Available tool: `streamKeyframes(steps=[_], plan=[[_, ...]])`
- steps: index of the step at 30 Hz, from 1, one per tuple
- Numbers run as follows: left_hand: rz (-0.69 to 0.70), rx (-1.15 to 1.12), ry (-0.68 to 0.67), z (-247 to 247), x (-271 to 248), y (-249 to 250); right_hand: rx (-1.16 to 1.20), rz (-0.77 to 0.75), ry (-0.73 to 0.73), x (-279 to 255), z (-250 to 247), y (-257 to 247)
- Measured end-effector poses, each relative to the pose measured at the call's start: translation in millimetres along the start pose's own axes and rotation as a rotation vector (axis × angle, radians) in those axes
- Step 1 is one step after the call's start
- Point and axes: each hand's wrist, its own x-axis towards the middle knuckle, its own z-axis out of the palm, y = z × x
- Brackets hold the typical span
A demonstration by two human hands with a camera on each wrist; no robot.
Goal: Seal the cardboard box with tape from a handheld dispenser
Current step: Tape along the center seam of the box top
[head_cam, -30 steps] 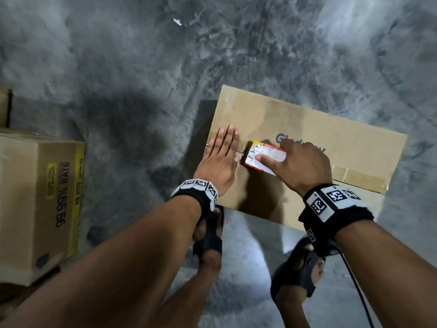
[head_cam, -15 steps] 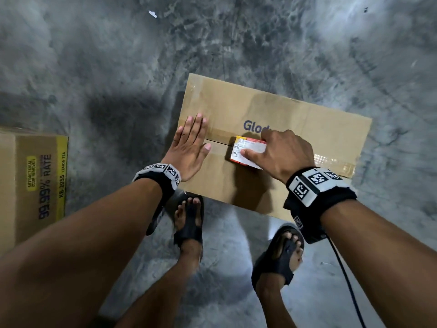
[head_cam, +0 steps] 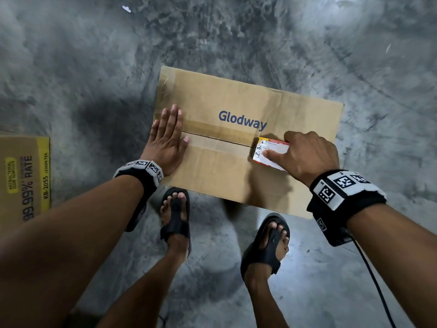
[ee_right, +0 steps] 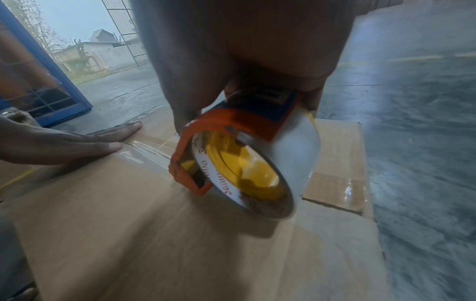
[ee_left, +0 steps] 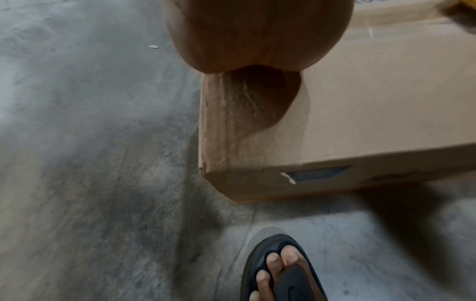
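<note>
A brown cardboard box (head_cam: 236,181) printed "Glodway" lies on the concrete floor, flaps closed along a centre seam (head_cam: 212,138). My left hand (head_cam: 168,138) presses flat on the box's left end, fingers straight, over the seam. My right hand (head_cam: 307,155) grips an orange tape dispenser (head_cam: 269,151) with a clear tape roll (ee_right: 257,179), set on the seam right of the middle. Shiny clear tape (ee_right: 144,150) runs along the seam from the left hand to the dispenser. In the left wrist view only the heel of the left hand (ee_left: 257,34) and the box corner (ee_left: 335,122) show.
A second carton (head_cam: 23,178) with yellow print lies on the floor at the left. My two feet in black sandals (head_cam: 176,216) stand against the box's near edge. A cable (head_cam: 373,280) hangs from the right wrist. A blue metal frame (ee_right: 46,81) stands beyond the box.
My right hand has drawn the dispenser rightward along the seam, from beside the left hand to past the middle, leaving tape behind. The left hand has stayed flat on the left end.
</note>
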Motion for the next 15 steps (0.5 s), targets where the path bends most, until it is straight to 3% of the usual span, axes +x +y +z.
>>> streamKeyframes(steps=[4,9,15], plan=[[-0.131,-0.018,0.055,-2,-3,34,-0.037,0.011,0.004,1,0,-5],[0.083,0.001,0.053,15,1,103,-0.04,0.006,0.009,2,-2,-4],[0.049,0.065,-0.034,32,7,127,0.019,-0.004,0.012,1,3,4]])
